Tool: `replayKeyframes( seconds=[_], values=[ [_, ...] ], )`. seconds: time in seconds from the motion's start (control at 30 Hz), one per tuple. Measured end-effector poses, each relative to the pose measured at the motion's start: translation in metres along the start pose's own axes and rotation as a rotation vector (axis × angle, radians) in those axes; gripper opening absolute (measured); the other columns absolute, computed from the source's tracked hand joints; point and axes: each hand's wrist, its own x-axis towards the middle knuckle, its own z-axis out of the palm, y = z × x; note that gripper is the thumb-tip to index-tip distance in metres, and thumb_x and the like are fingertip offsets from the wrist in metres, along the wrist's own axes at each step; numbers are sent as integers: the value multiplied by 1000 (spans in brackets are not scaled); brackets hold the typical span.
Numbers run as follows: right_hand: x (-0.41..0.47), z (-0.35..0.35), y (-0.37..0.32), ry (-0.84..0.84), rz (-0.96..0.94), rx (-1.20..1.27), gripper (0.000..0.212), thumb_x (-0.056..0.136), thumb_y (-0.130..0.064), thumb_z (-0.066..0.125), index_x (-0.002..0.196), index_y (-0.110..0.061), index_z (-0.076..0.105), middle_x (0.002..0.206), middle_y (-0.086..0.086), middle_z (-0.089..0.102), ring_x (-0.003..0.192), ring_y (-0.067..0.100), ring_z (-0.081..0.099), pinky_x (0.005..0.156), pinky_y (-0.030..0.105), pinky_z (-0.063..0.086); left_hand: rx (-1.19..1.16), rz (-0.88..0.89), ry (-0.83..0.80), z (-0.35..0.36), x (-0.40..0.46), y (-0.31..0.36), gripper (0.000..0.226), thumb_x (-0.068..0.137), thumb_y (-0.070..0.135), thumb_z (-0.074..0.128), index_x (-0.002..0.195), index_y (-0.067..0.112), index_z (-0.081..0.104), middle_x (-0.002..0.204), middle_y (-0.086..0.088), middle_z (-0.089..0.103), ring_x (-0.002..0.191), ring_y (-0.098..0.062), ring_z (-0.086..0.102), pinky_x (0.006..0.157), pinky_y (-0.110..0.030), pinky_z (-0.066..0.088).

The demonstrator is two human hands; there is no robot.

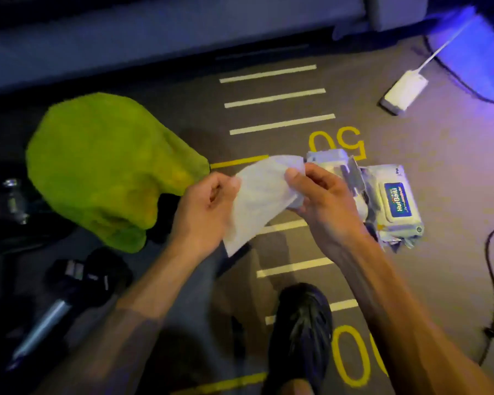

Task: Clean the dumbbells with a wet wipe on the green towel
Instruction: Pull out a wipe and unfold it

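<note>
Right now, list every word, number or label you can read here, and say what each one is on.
"HuiBaili": blue label on the lid of the wet wipe pack.
"50": yellow paint on the floor, beyond the pack.
"00": yellow paint on the floor near the shoe; cut off, maybe part of a longer number.
Small print under the brand name: too blurred to read.

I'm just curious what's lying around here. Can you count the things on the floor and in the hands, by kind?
Green towel: 1
Wet wipe, held by the left hand and right hand: 1
Wipe packs: 2, the second partly hidden
Dumbbells: 2 that I can make out, one left of the towel, one nearer; it is dark there
White power strip: 1
Total: 7
</note>
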Motion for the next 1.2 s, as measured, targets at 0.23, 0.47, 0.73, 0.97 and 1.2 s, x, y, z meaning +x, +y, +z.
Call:
replayKeyframes(
  seconds=[0.23, 0.47, 0.73, 0.97, 1.2],
  values=[
    [-50, 84, -98, -429, -42, -153, 18, 96, -21, 63, 110, -15, 73, 101, 6, 75, 92, 16, 69, 82, 30, 55, -306, -60, -124, -87, -73, 72, 50, 73, 5, 87, 108, 18, 53, 103, 2, 65, 89, -5, 66, 79, -19, 54],
    [-114, 159, -206, -886, 12, -319, 35, 94, -17, 58, 127, -9, 66, 111, 13, 74, 92, 17, 71, 77, 25, 58, -442, -5, -163, -186, -131, 179, 45, 90, 25, 63, 126, -2, 62, 120, -13, 61, 111, -16, 60, 101, -31, 54],
    [-167, 229, -244, -891, 21, -617, 29, 85, -14, 74, 113, -12, 71, 101, 12, 73, 90, 19, 65, 76, 32, 51, -373, 130, 80, -281, -195, 258, 3, 92, 17, 69, 92, 14, 68, 82, -2, 70, 69, -12, 66, 64, -24, 55],
    [-200, 287, -192, -621, 90, -724, 15, 90, -4, 62, 86, -17, 69, 69, 0, 62, 61, 9, 56, 61, 25, 55, -306, 94, 507, -325, -233, 224, 18, 103, 27, 62, 97, 13, 72, 78, 3, 68, 66, -10, 62, 59, -23, 49],
    [-208, 302, -146, -528, 280, -255, 10, 97, -21, 65, 104, -14, 68, 89, 5, 71, 76, 20, 69, 85, 41, 59, -291, -19, 729, -340, -235, 157, 22, 102, 31, 60, 88, 20, 72, 83, 3, 68, 79, -11, 60, 78, -33, 49]
  ],
)
